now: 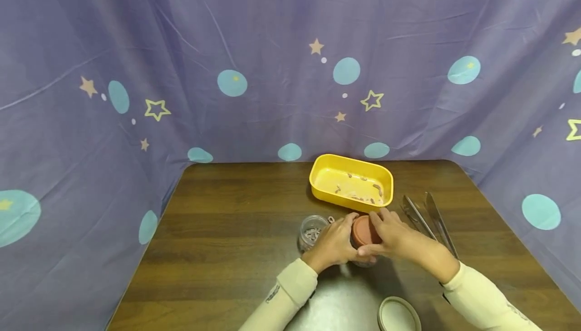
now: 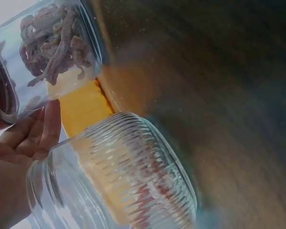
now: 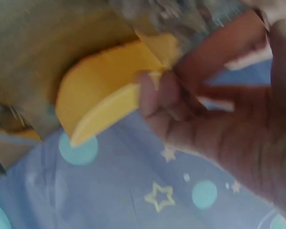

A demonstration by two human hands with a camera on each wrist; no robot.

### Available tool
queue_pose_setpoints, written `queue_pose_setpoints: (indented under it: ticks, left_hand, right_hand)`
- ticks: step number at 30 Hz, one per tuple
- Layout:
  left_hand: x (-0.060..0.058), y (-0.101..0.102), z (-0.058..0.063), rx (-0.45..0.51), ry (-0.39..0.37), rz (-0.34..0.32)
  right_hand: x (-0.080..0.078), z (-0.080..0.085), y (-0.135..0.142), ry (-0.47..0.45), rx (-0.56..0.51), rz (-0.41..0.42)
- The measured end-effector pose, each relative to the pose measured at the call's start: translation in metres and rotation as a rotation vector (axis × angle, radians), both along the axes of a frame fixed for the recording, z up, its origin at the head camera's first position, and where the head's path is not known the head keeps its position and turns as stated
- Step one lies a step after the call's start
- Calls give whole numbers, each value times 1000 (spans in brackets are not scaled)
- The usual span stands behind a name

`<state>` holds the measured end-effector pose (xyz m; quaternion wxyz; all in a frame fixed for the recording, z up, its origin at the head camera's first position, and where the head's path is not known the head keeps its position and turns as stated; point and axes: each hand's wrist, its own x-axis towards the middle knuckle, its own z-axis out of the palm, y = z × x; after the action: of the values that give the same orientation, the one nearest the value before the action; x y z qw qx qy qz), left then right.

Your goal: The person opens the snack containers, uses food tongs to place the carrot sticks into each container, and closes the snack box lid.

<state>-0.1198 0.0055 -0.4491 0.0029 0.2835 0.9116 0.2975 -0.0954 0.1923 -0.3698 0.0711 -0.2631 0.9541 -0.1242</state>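
A clear jar point(image 2: 57, 43) holding brown-grey strips stands upright between both hands, a reddish-brown lid point(image 1: 364, 231) on its top. My left hand point(image 1: 335, 241) holds the jar from the left side, its fingers partly behind the jar in the left wrist view. With thumb and fingers spread around the rim, my right hand point(image 1: 391, 234) grips the lid from the right; the right wrist view is blurred there. Close to the left hand is a second, lidless ribbed glass jar point(image 2: 133, 167), with small pieces inside.
Behind the hands lies a yellow tray point(image 1: 327, 182) with scattered brown scraps. Metal tongs point(image 1: 419, 216) and another long metal utensil point(image 1: 440, 224) lie to the right. A round pale lid point(image 1: 399, 316) rests near the front edge of the wooden table point(image 1: 218, 250).
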Motion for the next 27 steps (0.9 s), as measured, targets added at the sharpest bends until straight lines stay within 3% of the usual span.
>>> queue_pose_setpoints:
  ticks: [2,4,7,9,18,27]
  left_hand:
    - [0,1,0,10,-21,0]
    - [0,1,0,19,-34,0]
    - [0,1,1,31,-37,0]
    - [0,1,1,34,-28,1]
    - [0,3,0,32,-3,22]
    - [0,3,0,37,17,38]
  right_hand:
    - [0,7,4,-82,-5,32]
    - [-2,12,8,-125,-15,117]
    - [-6,12,12,-138,-53,225]
    - [-7,9,13,-110,-54,252]
    - [-4,-6,13,73,-29,225]
    - [5,-21,9,177,-63,75]
